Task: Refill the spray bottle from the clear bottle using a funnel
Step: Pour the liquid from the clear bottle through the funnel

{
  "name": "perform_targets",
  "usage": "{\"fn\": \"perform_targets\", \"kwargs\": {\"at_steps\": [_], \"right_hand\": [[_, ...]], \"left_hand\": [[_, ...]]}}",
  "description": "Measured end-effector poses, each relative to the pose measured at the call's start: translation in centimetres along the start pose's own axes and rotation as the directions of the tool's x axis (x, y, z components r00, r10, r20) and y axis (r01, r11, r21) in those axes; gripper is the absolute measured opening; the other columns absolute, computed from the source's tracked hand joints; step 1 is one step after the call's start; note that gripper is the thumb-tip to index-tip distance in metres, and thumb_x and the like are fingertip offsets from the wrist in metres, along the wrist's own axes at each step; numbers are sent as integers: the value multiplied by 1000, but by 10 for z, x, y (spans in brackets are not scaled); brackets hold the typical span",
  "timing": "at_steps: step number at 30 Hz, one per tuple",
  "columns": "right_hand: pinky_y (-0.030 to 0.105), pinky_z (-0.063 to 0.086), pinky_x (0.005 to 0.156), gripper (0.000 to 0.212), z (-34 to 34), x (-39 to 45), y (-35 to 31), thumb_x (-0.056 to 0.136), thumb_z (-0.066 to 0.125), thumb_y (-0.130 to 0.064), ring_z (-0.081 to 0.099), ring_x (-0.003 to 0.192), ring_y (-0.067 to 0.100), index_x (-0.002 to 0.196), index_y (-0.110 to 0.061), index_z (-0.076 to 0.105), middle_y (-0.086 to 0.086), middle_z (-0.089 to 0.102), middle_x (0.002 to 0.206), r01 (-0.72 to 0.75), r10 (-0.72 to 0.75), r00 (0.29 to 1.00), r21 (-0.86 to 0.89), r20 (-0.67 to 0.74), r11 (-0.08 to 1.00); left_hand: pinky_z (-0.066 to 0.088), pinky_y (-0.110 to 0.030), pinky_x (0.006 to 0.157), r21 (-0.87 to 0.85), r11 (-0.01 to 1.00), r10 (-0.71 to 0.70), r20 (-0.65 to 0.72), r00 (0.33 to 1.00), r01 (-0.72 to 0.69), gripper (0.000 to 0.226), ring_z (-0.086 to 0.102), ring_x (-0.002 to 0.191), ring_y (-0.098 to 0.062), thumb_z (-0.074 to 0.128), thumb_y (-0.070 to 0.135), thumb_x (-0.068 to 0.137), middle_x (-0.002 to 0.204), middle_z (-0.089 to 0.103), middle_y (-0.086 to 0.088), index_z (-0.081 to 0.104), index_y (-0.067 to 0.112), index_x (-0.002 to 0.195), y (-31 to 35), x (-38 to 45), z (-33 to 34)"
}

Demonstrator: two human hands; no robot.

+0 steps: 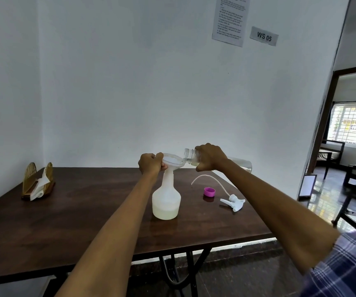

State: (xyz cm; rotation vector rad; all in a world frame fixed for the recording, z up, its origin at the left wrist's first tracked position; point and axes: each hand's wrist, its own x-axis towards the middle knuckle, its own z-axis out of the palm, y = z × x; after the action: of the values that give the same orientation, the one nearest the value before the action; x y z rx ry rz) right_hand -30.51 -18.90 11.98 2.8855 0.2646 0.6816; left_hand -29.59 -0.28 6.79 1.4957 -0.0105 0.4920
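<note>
Fingers of our left hand curl around the rim of the funnel seated in the spray bottle. Our right hand grips the tipped clear bottle, mouth over the funnel. We see the dark wooden table holding a pink cap and spray head, with a white wall behind.

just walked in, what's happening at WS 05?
A person is refilling a spray bottle that stands on the table. The left hand has a grip on the rim of the funnel seated in the bottle's neck. The right hand holds the clear bottle tipped almost level, mouth over the funnel. The spray bottle holds pale liquid only near its bottom. The trigger sprayer head with its tube and a pink cap lie on the table to the right.
</note>
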Motion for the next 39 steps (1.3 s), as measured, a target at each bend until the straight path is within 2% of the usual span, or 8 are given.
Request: {"fn": "perform_targets", "kwargs": {"at_steps": [10, 14, 17, 22, 28, 32, 36, 39], "right_hand": [[26, 34, 63, 34, 1, 2, 0, 66, 71, -26, 47, 75, 25, 82, -14, 43, 4, 51, 80, 8, -8, 1000, -1, -9, 1000], [28, 35, 64, 34, 1, 2, 0, 67, 71, -26, 47, 75, 24, 83, -15, 43, 3, 51, 81, 11, -11, 1000, -11, -7, 1000], [28, 35, 64, 34, 1, 3, 0, 67, 71, -26, 47, 75, 24, 82, -15, 44, 3, 51, 81, 12, -12, 1000, -17, -7, 1000], [27, 35, 64, 34, 1, 2, 0, 67, 71, -26, 46, 75, 24, 83, -15, 43, 3, 51, 81, 12, -12, 1000, -20, 0, 1000], [28, 36, 64, 34, 1, 2, -1, 67, 71, -25, 46, 75, 24, 83, -15, 43, 4, 51, 82, 3, -3, 1000, -29, 3, 1000], [28, 37, 64, 34, 0, 1, -1, 67, 71, -25, 46, 76, 24, 83, -14, 43, 11, 62, 90, 3, -3, 1000, -36, 4, 999], [27, 36, 63, 34, 0, 1, -2, 67, 71, -25, 48, 76, 25, 82, -14, 43, 12, 65, 94, 6, -6, 1000, -34, 3, 999], [27, 36, 64, 34, -1, 1, -2, 67, 71, -25, 50, 77, 26, 82, -14, 43, 12, 65, 94, 8, -8, 1000, -35, 1, 999]], "left_hand": [[45, -21, 49, 0, 1000, 6, 1, 1000, -6, 36, 51, 26, -5, 50, 5, 81, 27, 45, 5, 40, 9, 46, 2, -2, -1], [46, -21, 52, -3, 1000, 5, -4, 1000, -5, 35, 52, 27, -5, 51, 5, 81, 40, 49, -1, 41, 8, 47, 3, -2, 0], [48, -23, 54, -3, 1000, -4, -2, 1000, 4, 34, 51, 26, -5, 51, 5, 80, 31, 47, 4, 42, 8, 47, 2, -1, 0], [49, -23, 54, -8, 1000, -4, -2, 1000, 4, 33, 51, 26, -5, 51, 4, 81, 47, 50, -6, 43, 7, 49, 2, -2, 0], [43, -19, 48, 0, 1000, -3, 8, 1000, 3, 35, 52, 27, -5, 50, 5, 81, 28, 45, 5, 41, 8, 47, 3, -2, -1], [43, -16, 44, 10, 1000, 0, 10, 1000, 0, 35, 52, 27, -5, 50, 5, 80, 27, 44, 6, 41, 8, 47, 3, -3, -2], [41, -15, 42, 14, 1000, 3, -4, 1000, -3, 35, 52, 27, -5, 50, 5, 81, 41, 49, 0, 42, 8, 47, 4, -4, -2], [43, -17, 44, 0, 1000, -5, 3, 1000, 5, 35, 52, 27, -5, 50, 4, 81, 31, 47, 5, 42, 7, 47, 3, -4, -2]]}}
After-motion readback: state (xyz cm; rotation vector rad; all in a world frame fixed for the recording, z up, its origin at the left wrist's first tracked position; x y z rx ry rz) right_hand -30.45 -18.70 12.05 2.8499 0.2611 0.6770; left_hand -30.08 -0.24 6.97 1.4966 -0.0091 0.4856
